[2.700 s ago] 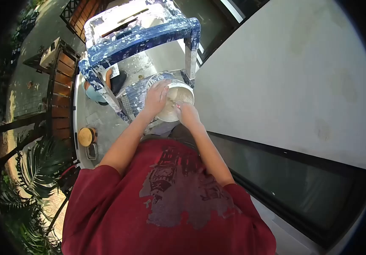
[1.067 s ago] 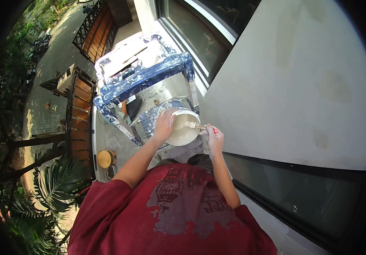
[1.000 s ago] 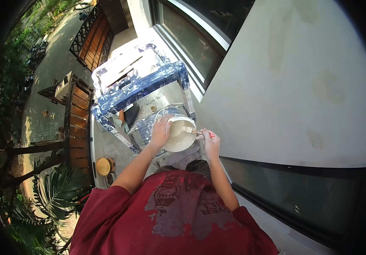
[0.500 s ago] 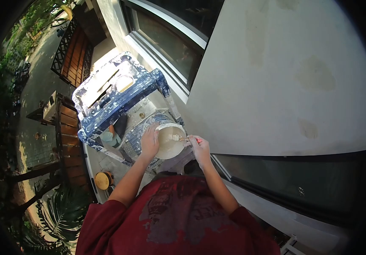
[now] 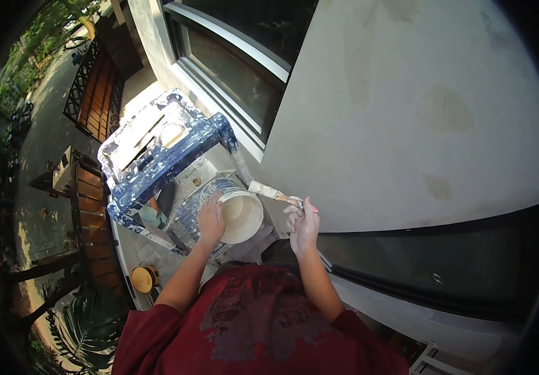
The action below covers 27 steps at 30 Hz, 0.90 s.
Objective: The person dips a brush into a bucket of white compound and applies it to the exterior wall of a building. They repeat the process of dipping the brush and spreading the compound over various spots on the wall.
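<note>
My left hand rests against the left rim of a round white bucket, its fingers pressed together over the edge. Pale, creamy material lies inside the bucket. In my right hand is the handle of a paintbrush, whose whitish bristles point up and left, above the bucket's right rim. The bucket stands on a lower level of a paint-splattered blue and white stepladder.
A pale wall with darker patches fills the right. Windows sit beyond the ladder and along the wall's lower edge. A yellow-topped bucket stands on the floor at lower left, near a wooden gate.
My right hand has lifted the brush out of the bucket and moved it up and right. My left hand stays at the rim. The whole view has shifted slightly.
</note>
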### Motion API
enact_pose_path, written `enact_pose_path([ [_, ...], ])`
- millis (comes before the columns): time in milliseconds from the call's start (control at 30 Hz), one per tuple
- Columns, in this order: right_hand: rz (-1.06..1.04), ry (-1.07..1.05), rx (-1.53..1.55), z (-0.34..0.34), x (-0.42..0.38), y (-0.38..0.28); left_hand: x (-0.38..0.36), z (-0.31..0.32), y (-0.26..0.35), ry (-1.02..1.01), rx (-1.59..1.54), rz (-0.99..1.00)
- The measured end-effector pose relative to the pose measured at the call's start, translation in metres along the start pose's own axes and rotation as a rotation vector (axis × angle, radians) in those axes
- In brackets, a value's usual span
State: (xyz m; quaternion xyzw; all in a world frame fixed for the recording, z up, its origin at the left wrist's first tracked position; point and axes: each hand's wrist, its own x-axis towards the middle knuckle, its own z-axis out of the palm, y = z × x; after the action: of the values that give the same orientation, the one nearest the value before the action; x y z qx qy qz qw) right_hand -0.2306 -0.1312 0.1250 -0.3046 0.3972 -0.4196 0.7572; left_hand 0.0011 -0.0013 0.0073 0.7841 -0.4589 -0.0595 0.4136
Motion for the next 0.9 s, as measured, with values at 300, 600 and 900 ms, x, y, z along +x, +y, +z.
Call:
enact_pose_path([
  [300,-0.088,-0.102,0.27,-0.012,-0.02,-0.024,0.002,0.001,-0.002,0.021,0.005,0.024],
  [600,-0.415,-0.362,0.738,0.026,-0.065,-0.141,-0.003,0.005,0.007,0.036,-0.005,0.057],
  [900,-0.903,-0.448,0.261,-0.009,-0.101,-0.203,-0.002,0.001,0.001,0.004,0.02,0.056],
])
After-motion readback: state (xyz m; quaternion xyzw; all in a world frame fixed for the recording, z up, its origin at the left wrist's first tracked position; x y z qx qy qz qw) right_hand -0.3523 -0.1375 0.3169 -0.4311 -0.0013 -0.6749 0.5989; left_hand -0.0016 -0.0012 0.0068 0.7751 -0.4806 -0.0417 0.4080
